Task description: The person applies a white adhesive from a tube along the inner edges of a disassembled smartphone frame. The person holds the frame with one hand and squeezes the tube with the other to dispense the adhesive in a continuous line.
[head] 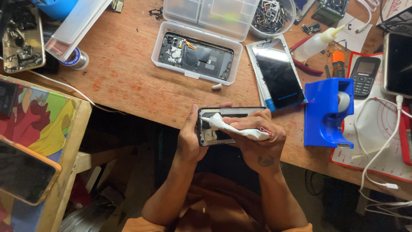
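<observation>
White cloth (240, 129) — twisted into a wad — lies across the opened phone frame (214, 126) that I hold just off the edge of the wooden bench (128, 77). My left hand (191, 139) is clamped round the frame's left end, thumb on top. My right hand (257, 141) pinches the cloth's thick end, its tip pointing left toward the frame's upper corner. The frame's long axis runs left to right, between both hands; the right is nearer the cloth. A blue tape dispenser (328, 114) stands just right.
</observation>
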